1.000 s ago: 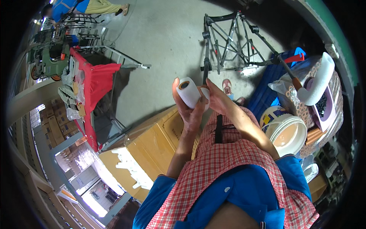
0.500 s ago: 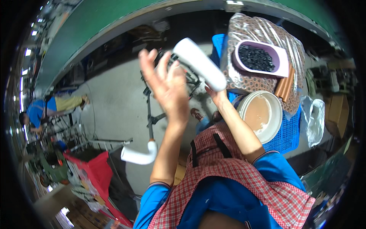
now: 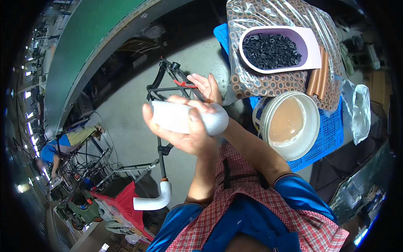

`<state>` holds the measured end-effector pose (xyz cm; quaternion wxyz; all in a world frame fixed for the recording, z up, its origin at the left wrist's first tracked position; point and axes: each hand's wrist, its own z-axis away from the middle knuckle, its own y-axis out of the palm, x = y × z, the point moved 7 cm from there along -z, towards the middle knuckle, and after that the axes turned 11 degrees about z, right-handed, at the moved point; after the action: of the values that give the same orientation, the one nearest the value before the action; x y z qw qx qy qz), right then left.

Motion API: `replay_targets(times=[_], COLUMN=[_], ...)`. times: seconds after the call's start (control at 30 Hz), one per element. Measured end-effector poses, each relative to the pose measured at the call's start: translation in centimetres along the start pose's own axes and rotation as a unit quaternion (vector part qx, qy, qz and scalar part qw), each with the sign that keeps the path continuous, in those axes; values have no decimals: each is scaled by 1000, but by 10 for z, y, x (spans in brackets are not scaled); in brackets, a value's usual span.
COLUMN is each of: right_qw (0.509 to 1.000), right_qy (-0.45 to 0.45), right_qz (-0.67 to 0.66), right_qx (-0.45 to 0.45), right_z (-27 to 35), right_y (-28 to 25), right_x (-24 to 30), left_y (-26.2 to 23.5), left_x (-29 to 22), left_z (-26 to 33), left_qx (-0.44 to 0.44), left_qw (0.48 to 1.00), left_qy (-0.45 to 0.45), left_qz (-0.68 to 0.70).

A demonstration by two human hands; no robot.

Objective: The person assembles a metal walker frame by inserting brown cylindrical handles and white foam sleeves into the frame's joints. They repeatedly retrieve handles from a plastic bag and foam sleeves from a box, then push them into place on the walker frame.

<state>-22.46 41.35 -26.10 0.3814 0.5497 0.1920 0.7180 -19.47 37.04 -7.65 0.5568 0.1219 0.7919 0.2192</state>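
Observation:
My left hand [image 3: 194, 140] is wrapped round a thick white foam sleeve [image 3: 170, 115], with fingers over the far side and thumb on top. The sleeve's rounded end points right, over my right wrist. Beyond it, my right hand [image 3: 206, 87] has its fingers stretched out and apart, close beside a red part on a dark tubular metal frame [image 3: 162, 161]. Whether its palm touches the frame is hidden. A second white foam sleeve [image 3: 155, 202], bent like an elbow, sits on the frame's near end.
A lilac scoop [image 3: 312, 46] of small black parts and several brown tubes [image 3: 317, 82] lie on a plastic-wrapped bundle of tubes [image 3: 268, 84]. A white bucket [image 3: 315, 126] of tan liquid stands on a blue crate [image 3: 331, 136]. Far left, another person [image 3: 63, 145] bends over frames.
My left hand, open before, has closed round the white sleeve. The sleeve has moved left and nearer and turned more level. My right hand now reaches beyond it, fingers spread by the frame.

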Motion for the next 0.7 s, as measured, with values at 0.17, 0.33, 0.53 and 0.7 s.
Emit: replay_targets(times=[0.17, 0.33, 0.53, 0.7], right_qw=[982, 977, 826, 758], right_qy=[-59, -32, 44, -29], right_qz=[178, 208, 554, 641], right_qx=[-14, 9, 98, 116], right_z=[-8, -11, -47, -73], right_y=[-12, -18, -75, -72], right_x=[-6, -7, -81, -107], left_y=[-14, -54, -346, -451], left_x=[31, 42, 70, 88], left_z=[27, 58, 174, 137], left_qx=[100, 173, 127, -177], left_qw=[995, 957, 816, 870], left_qy=[11, -116, -57, -234], left_qz=[26, -202, -561, -395])
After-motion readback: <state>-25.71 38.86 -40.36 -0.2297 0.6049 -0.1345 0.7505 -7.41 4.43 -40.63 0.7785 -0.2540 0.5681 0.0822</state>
